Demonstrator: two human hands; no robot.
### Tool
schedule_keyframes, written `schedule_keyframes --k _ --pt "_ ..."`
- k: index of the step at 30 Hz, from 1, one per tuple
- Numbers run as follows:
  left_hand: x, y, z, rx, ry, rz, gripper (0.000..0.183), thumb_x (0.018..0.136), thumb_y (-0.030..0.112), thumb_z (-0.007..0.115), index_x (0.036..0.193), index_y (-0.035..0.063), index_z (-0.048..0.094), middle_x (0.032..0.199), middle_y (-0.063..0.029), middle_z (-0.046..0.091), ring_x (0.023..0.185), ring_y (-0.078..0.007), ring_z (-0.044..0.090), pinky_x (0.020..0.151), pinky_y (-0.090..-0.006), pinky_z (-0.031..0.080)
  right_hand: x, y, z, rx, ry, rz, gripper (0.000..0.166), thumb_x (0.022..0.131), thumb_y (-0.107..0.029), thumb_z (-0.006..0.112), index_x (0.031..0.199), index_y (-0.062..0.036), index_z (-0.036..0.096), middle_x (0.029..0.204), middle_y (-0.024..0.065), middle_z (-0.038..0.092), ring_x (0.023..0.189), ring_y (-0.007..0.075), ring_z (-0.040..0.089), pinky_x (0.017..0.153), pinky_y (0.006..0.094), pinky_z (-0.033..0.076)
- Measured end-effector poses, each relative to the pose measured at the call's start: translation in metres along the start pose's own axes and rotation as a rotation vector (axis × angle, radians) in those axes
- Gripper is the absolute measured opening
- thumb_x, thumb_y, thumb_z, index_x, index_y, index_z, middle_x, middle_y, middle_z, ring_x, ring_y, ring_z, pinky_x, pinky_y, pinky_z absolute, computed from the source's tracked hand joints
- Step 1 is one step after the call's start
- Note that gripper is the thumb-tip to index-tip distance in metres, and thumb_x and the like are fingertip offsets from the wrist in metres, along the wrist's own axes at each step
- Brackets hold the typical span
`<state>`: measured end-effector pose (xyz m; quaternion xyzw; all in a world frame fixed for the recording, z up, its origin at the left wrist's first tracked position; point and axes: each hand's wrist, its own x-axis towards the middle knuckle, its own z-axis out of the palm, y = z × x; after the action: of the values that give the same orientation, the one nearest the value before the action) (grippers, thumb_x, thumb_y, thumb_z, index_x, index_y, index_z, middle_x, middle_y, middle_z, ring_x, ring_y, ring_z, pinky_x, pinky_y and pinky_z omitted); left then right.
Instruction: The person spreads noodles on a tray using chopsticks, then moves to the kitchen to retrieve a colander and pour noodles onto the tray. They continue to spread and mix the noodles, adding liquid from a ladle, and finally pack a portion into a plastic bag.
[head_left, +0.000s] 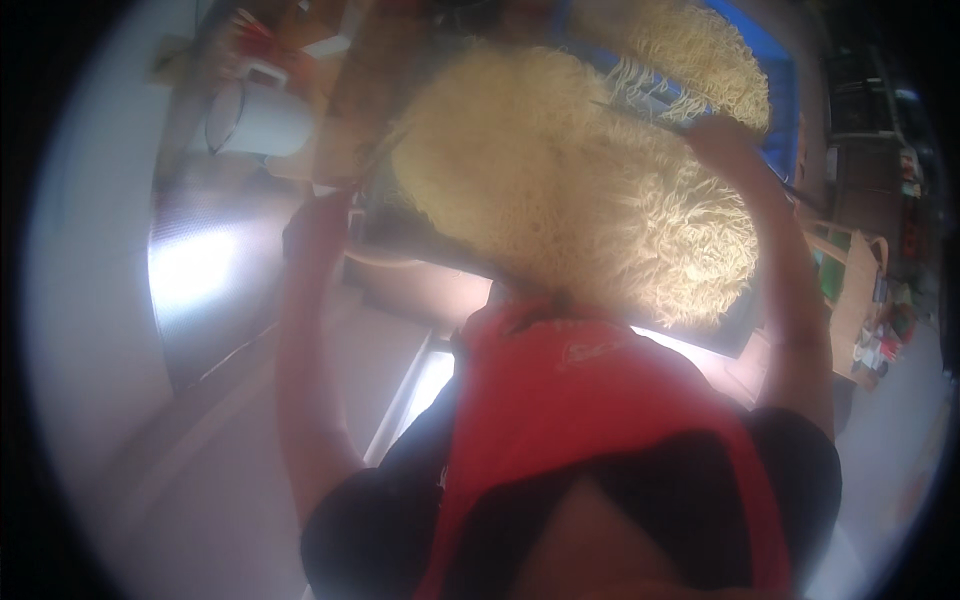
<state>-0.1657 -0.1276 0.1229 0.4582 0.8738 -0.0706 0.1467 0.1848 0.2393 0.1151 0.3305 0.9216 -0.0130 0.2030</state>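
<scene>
A large heap of pale yellow noodles (525, 172) lies before me on a dark tray (727, 337); its left part looks smooth and blurred, its right part stringy. At the heap's upper right, my right hand (720, 139) is closed around a long thin rod (637, 112). The rod's tip lies over the noodles, near strands that hang by a blue crate (784, 82) holding more noodles. My left hand (326, 214) is at the left edge of the heap, beside a thin dark implement (386, 150); blur hides whether the fingers hold it.
A white pitcher-like container (262, 120) lies at the upper left, near red items. Below it is a shiny textured metal surface (217, 262). A wooden or cardboard box (847, 300) and assorted small items stand at the right. A red apron (585, 390) nearly meets the heap.
</scene>
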Motion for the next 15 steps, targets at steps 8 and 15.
schedule_keyframes --k 8,15 --pt "-0.080 -0.028 0.140 -0.196 -0.025 0.101 0.030 0.091 0.019 0.041 0.112 0.0091 0.060 0.090 -0.0152 0.064 0.086 -0.0314 0.062 0.072 -0.0406 0.049 -0.059 -0.051 0.037 0.400 -0.300 -0.116 0.022 0.085 -0.027 0.053 0.086 -0.0110 0.068 0.079 0.0111 0.063 0.075 0.0270 0.060 0.073 0.0416 0.046" --pt "-0.051 0.035 0.159 -0.814 0.044 0.123 0.028 0.090 0.020 0.048 0.112 0.0069 0.060 0.076 -0.0096 0.063 0.067 -0.0228 0.061 0.059 -0.0360 0.046 -0.026 -0.186 0.122 0.613 0.022 -0.381 0.023 0.078 -0.024 0.052 0.082 -0.0048 0.065 0.080 0.0142 0.062 0.076 0.0309 0.060 0.067 0.0423 0.048"
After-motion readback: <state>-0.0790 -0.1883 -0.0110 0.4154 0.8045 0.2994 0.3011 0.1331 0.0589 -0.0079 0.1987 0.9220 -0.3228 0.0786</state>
